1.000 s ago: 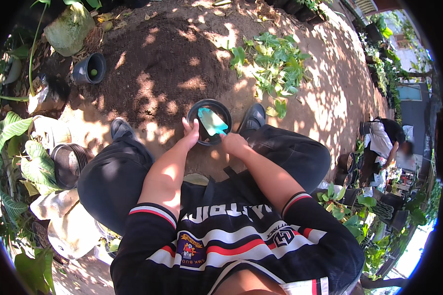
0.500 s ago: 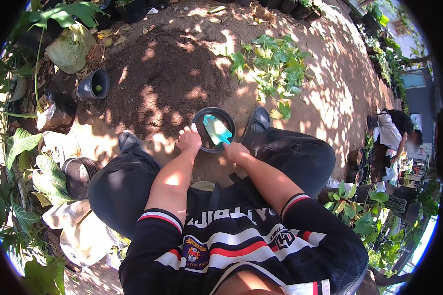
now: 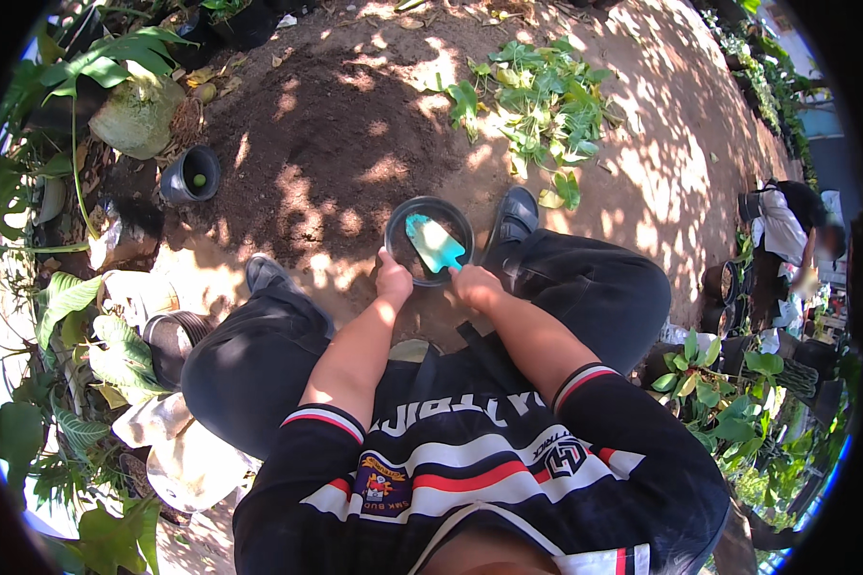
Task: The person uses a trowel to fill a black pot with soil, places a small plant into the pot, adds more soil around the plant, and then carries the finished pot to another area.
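A round black plant pot (image 3: 393,228) stands on the ground between my feet, with dark soil inside. My left hand (image 3: 393,279) grips its near left rim, the thumb up along the edge. My right hand (image 3: 476,287) is closed round the handle of a turquoise hand trowel (image 3: 435,244). The trowel's blade lies tilted over the inside of the pot, its tip toward the far left rim. My fingers hide most of the handle.
Beyond the pot spreads a mound of dark soil (image 3: 326,144). Cut green leaves (image 3: 547,105) lie to its right. A tipped dark pot (image 3: 190,174) holding a green ball-like thing is at left, near a large rock (image 3: 139,113). Far right, another person (image 3: 786,225) bends over.
My left hand has gone from fingers spread beside the pot to a grip on its rim. The trowel blade has shifted slightly within the pot. The whole view has moved a little.
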The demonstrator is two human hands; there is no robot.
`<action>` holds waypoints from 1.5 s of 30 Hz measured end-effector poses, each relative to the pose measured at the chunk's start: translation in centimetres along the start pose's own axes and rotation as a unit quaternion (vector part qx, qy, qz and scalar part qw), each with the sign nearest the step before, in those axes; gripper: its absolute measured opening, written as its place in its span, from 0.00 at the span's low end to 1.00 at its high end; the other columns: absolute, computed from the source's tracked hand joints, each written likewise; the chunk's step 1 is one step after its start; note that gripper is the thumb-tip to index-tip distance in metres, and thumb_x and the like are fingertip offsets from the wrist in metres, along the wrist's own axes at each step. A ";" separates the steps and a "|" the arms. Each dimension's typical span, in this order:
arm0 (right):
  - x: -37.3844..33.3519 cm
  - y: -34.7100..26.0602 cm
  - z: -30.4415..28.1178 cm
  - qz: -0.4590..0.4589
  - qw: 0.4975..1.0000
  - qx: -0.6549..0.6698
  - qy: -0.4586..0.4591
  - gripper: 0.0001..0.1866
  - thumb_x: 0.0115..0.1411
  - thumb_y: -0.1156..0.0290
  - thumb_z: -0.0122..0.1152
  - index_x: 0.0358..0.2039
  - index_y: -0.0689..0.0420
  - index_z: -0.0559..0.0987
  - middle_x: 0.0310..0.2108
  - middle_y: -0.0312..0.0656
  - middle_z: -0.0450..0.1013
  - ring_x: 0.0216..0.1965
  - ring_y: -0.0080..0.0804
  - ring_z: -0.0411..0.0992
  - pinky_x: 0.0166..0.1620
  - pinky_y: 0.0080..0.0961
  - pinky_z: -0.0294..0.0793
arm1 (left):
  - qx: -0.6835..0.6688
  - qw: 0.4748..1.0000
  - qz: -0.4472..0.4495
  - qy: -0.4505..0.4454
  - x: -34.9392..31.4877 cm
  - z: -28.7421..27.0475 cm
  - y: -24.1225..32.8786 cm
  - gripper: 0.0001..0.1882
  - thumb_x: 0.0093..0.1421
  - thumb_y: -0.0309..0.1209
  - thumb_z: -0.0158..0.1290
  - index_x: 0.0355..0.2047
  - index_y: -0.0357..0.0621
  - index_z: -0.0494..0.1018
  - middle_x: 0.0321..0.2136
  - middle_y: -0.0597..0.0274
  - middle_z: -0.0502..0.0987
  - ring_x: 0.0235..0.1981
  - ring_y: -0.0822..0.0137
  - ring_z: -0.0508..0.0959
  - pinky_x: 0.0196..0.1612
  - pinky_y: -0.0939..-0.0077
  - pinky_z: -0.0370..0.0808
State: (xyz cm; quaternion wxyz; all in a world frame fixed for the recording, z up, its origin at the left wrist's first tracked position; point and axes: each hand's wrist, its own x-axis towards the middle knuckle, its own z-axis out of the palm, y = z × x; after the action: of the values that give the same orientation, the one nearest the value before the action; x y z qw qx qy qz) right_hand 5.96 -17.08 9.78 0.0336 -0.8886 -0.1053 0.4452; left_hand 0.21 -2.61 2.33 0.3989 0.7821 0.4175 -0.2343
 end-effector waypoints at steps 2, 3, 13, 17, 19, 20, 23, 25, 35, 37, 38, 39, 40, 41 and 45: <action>0.0 -0.5 -0.1 0.030 0.999 0.012 0.005 0.27 0.62 0.51 0.34 0.36 0.62 0.75 0.36 0.52 0.73 0.40 0.46 0.72 0.42 0.38 0.69 | -0.041 0.999 -0.015 -0.017 1.0 -0.1 -1.0 0.31 0.54 0.27 0.42 0.57 0.43 0.43 0.42 0.40 0.69 0.45 0.47 0.70 0.48 0.60 0.66; -0.4 -0.5 -1.1 0.030 0.999 -0.008 0.013 0.27 0.62 0.51 0.34 0.35 0.62 0.75 0.36 0.51 0.73 0.40 0.46 0.72 0.42 0.38 0.70 | -0.068 0.997 -0.015 -0.029 1.5 0.4 -0.8 0.31 0.54 0.27 0.42 0.57 0.43 0.43 0.42 0.40 0.69 0.45 0.47 0.70 0.48 0.60 0.66; -1.1 1.3 -2.8 0.058 0.997 0.009 0.053 0.28 0.61 0.49 0.34 0.35 0.59 0.76 0.36 0.49 0.73 0.40 0.46 0.71 0.43 0.39 0.69 | -0.141 0.989 0.011 -0.044 1.4 2.2 -1.5 0.31 0.53 0.25 0.44 0.55 0.41 0.42 0.30 0.41 0.73 0.26 0.50 0.77 0.27 0.63 0.75; 1.0 1.7 1.2 0.033 0.999 0.033 -0.013 0.29 0.62 0.49 0.33 0.35 0.61 0.76 0.37 0.52 0.73 0.42 0.48 0.70 0.44 0.38 0.69 | -0.139 0.990 0.015 -0.033 1.0 2.6 -1.6 0.26 0.54 0.24 0.43 0.50 0.39 0.45 0.28 0.42 0.72 0.20 0.52 0.76 0.20 0.65 0.75; 0.5 1.1 0.6 0.043 0.999 0.020 0.025 0.31 0.62 0.49 0.32 0.31 0.63 0.76 0.32 0.52 0.74 0.38 0.48 0.72 0.40 0.39 0.70 | -0.146 0.988 0.008 -0.040 1.2 2.4 -1.5 0.24 0.54 0.24 0.43 0.49 0.39 0.45 0.27 0.42 0.72 0.19 0.53 0.76 0.20 0.66 0.74; 0.4 0.9 0.1 0.048 0.998 0.014 0.045 0.32 0.62 0.48 0.31 0.29 0.64 0.76 0.30 0.52 0.74 0.36 0.48 0.73 0.39 0.39 0.71 | -0.149 0.988 0.005 -0.043 1.2 2.2 -1.5 0.23 0.55 0.24 0.43 0.48 0.39 0.45 0.27 0.43 0.72 0.19 0.54 0.76 0.19 0.66 0.74; -1.5 -0.7 -5.0 0.093 0.990 0.056 -0.090 0.31 0.62 0.48 0.32 0.33 0.66 0.75 0.24 0.48 0.73 0.25 0.41 0.73 0.30 0.38 0.73 | -0.169 0.984 0.002 -0.057 0.9 1.7 -1.2 0.22 0.55 0.24 0.42 0.47 0.39 0.46 0.26 0.45 0.72 0.17 0.57 0.76 0.18 0.68 0.74; -2.1 -0.4 -6.5 0.102 0.988 0.049 -0.103 0.33 0.62 0.47 0.31 0.30 0.67 0.74 0.18 0.47 0.70 0.17 0.37 0.69 0.24 0.36 0.71 | -0.192 0.980 0.013 -0.055 0.3 1.7 -1.0 0.21 0.56 0.23 0.41 0.47 0.39 0.45 0.25 0.47 0.72 0.16 0.59 0.75 0.17 0.70 0.73; -1.8 -0.7 -6.6 0.025 0.995 -0.085 0.049 0.27 0.60 0.49 0.36 0.36 0.58 0.77 0.40 0.46 0.73 0.44 0.42 0.70 0.44 0.35 0.69 | 0.011 0.998 0.054 0.029 -1.4 -1.2 0.1 0.16 0.59 0.36 0.37 0.44 0.40 0.56 0.34 0.42 0.73 0.38 0.45 0.73 0.41 0.55 0.68; -2.3 -1.9 -7.8 0.040 0.994 -0.103 0.014 0.27 0.60 0.49 0.36 0.38 0.58 0.77 0.41 0.46 0.72 0.44 0.43 0.70 0.44 0.35 0.69 | 0.009 0.999 0.046 0.027 -1.5 -2.5 1.0 0.16 0.60 0.38 0.36 0.43 0.41 0.58 0.35 0.42 0.73 0.40 0.44 0.72 0.43 0.54 0.67; -2.3 -2.0 -7.5 0.031 0.994 -0.102 0.010 0.27 0.61 0.49 0.36 0.39 0.59 0.76 0.41 0.48 0.72 0.44 0.44 0.70 0.45 0.36 0.68 | 0.008 0.998 0.057 0.031 -1.2 -2.9 1.0 0.16 0.60 0.38 0.36 0.42 0.41 0.59 0.35 0.42 0.73 0.40 0.44 0.72 0.43 0.55 0.67; -2.5 -2.2 -7.1 0.022 0.994 -0.103 0.008 0.28 0.61 0.49 0.36 0.40 0.61 0.75 0.41 0.50 0.71 0.45 0.46 0.69 0.45 0.38 0.68 | 0.007 0.997 0.071 0.035 -0.8 -3.4 1.0 0.16 0.60 0.39 0.36 0.42 0.41 0.60 0.35 0.42 0.73 0.39 0.44 0.72 0.42 0.55 0.68; -2.7 -2.0 -6.7 0.015 0.995 -0.102 0.007 0.28 0.61 0.49 0.36 0.41 0.62 0.74 0.42 0.52 0.71 0.45 0.47 0.69 0.45 0.39 0.67 | 0.015 0.997 0.078 0.016 -0.2 -3.4 1.1 0.15 0.60 0.36 0.36 0.43 0.41 0.59 0.36 0.42 0.73 0.41 0.45 0.72 0.43 0.56 0.68; -1.1 -0.4 -4.5 0.028 0.997 -0.076 0.011 0.29 0.61 0.49 0.34 0.40 0.63 0.74 0.41 0.53 0.71 0.45 0.48 0.69 0.45 0.39 0.67 | 0.024 0.996 0.083 0.005 0.2 -3.1 0.9 0.15 0.59 0.35 0.36 0.44 0.41 0.59 0.37 0.42 0.72 0.41 0.45 0.72 0.44 0.56 0.68; -1.3 -1.2 -4.1 0.037 0.996 -0.076 0.023 0.27 0.61 0.50 0.36 0.40 0.61 0.75 0.41 0.51 0.71 0.45 0.45 0.69 0.46 0.38 0.68 | 0.047 0.995 0.085 -0.023 1.1 -3.0 0.8 0.23 0.57 0.29 0.36 0.54 0.41 0.53 0.41 0.42 0.71 0.45 0.46 0.70 0.46 0.58 0.67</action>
State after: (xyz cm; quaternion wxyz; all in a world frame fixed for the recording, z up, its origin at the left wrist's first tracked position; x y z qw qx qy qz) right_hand 8.25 -16.05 13.43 -0.0483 -0.9018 -0.1056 0.4162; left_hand 1.60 0.09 3.64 0.3893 0.8274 0.3285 -0.2366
